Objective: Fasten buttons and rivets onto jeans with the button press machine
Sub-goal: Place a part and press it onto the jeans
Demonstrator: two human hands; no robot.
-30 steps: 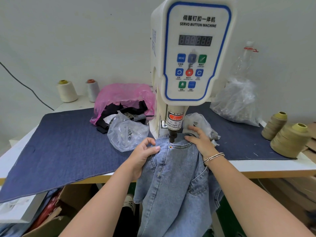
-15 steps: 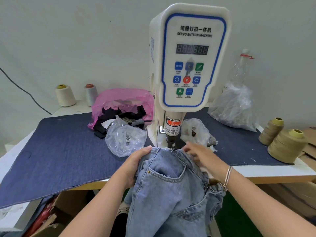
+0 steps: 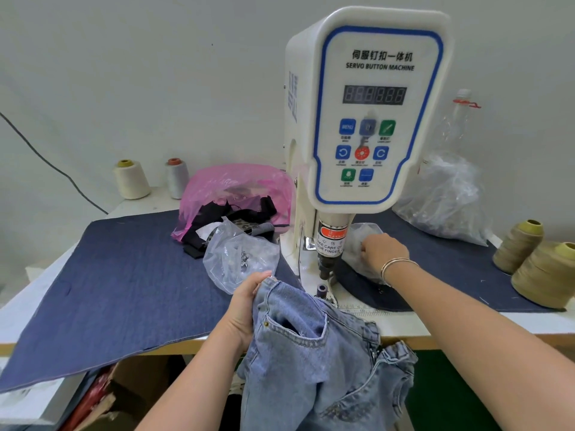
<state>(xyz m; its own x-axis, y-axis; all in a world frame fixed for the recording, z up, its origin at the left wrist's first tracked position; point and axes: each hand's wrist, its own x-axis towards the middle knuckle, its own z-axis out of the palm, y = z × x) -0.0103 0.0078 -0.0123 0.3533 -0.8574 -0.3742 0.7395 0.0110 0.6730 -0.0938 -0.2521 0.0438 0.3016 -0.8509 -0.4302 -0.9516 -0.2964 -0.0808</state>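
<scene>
Light-blue jeans (image 3: 311, 353) hang over the table's front edge, front pocket up, with a brass rivet at the pocket corner. My left hand (image 3: 245, 306) grips the waistband at its left end. The white servo button machine (image 3: 367, 119) stands behind; its punch (image 3: 325, 269) hangs above the small dark lower die (image 3: 321, 289), with nothing between them. My right hand (image 3: 381, 248) is inside a small clear plastic bag (image 3: 357, 244) just right of the punch, fingers curled; what they hold is hidden.
A clear bag of metal parts (image 3: 239, 259) and a pink bag with black pieces (image 3: 233, 194) lie left of the machine. A large clear bag (image 3: 445, 200) and two olive thread cones (image 3: 535, 262) sit right. Dark denim cloth (image 3: 124, 281) covers the table; two pale spools (image 3: 149, 178) stand at the back.
The jeans were pulled back from under the punch toward me. My right hand let go of the waistband and moved up into the small clear bag at the right.
</scene>
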